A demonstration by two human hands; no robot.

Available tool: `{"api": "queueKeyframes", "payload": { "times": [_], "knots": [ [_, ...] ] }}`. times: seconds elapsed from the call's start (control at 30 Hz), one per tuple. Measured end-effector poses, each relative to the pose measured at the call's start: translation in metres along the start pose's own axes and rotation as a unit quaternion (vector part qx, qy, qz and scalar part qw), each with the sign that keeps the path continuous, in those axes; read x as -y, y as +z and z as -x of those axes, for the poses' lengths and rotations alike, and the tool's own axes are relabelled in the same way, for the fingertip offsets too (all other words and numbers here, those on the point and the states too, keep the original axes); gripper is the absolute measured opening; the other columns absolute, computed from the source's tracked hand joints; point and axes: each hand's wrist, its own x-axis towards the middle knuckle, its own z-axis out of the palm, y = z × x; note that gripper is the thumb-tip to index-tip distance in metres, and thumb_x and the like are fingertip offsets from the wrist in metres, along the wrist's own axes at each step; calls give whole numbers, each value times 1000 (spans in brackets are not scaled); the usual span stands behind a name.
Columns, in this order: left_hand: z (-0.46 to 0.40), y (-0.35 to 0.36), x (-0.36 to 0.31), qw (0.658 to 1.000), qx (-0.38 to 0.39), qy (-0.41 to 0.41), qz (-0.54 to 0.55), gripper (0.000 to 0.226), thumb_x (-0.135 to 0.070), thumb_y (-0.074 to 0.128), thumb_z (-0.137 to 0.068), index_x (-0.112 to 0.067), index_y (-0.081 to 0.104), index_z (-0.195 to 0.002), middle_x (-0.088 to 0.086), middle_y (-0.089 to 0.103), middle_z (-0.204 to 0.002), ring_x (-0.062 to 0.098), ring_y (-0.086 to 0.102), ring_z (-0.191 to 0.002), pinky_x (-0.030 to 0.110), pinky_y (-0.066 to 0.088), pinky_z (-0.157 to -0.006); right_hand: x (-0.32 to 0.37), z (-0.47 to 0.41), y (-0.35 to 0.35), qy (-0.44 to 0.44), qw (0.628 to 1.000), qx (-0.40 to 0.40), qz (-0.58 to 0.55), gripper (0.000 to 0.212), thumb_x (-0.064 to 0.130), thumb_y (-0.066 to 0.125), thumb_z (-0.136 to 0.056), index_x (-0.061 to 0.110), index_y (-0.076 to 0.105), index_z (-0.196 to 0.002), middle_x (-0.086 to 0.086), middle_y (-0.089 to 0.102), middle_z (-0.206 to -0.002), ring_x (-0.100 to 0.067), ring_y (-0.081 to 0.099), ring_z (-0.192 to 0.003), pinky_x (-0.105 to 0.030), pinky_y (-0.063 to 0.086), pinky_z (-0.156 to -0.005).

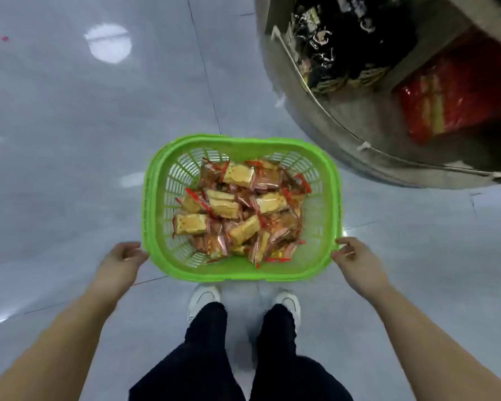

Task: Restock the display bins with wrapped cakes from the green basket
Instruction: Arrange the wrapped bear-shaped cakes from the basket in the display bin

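Nearest the camera, at 6 o'clock, two legs in dark trousers (237, 357) stood on the glossy grey tiled floor (70, 140), ending in a pair of white shoes (203, 299) whose toes pointed toward 12 o'clock.

Both bare forearms reached forward from the lower corners. The left hand (122, 263) lay at the near-left corner of the green slotted plastic basket (240, 270), fingers curled loosely and touching or almost touching the rim; whether it actually gripped the rim could not be told. The right hand (356, 264) lay at the near-right corner in the same manner, fingertips bent at the rim edge, and firm closure on the rim could likewise not be told.

The basket sat at the centre of the view, just beyond the shoes, apparently resting on the floor. It held a loose heap of wrapped cakes (240, 209): golden-brown rectangular pieces in clear wrappers with red printed ends, lying at mixed angles and covering the basket bottom.

Farther out, at 2 o'clock, stood a grey display stand (344, 131) with a clear front rail. One compartment held dark wrapped packets (342, 44); the adjacent compartment, toward 3 o'clock, held red and yellow packets (457, 94). Both were blurred.

At 11 o'clock, a round ceiling-light reflection (108, 43) showed on the floor.
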Motion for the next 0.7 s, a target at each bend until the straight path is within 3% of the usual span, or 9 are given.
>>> {"api": "queueKeyframes", "payload": {
  "times": [0.07,0.13,0.3,0.37,0.53,0.7],
  "knots": [
    [-38,19,-6,997,-55,50,-4,39,-9,63,-86,-1,52,-122,13,58,-109,23,53,-94,24,43,-69,0,-43,12,-26,994,-108,-8,48,13,68,-80,2,52,-123,-23,58,-113,-37,56,-102,-42,43,-92],
    [-69,35,-21,993,-87,77,6,43,-13,68,-82,2,52,-119,18,60,-113,28,58,-98,29,45,-71,9,-79,21,-10,989,-144,-41,55,20,71,-79,0,48,-125,-25,57,-116,-40,54,-107,-46,42,-95],
    [-100,48,-25,988,-92,123,15,30,-13,70,-79,-7,63,-107,18,67,-103,25,63,-88,38,50,-80,9,-118,37,22,977,-163,-139,29,29,67,-82,3,56,-89,-18,60,-86,-37,61,-88,-38,45,-69],
    [-92,41,-29,987,-101,124,13,30,-11,71,-78,-6,63,-106,19,67,-102,28,64,-91,41,51,-83,13,-111,29,15,974,-158,-160,27,26,68,-81,1,58,-87,-20,62,-85,-37,62,-84,-40,48,-69],
    [-12,-20,-67,989,-97,96,49,22,-13,72,-76,-17,63,-96,12,67,-91,23,63,-75,34,51,-75,46,-37,-38,-4,975,-123,-185,20,26,71,-78,11,59,-86,-12,65,-83,-31,64,-79,-45,54,-76],
    [130,-121,-126,987,-106,88,86,22,-17,72,-76,-20,63,-96,-4,66,-79,0,62,-63,15,47,-51,106,87,-152,-50,973,-94,-206,9,23,70,-79,20,62,-84,-5,68,-81,-26,66,-78,-46,55,-79]
  ]
}}
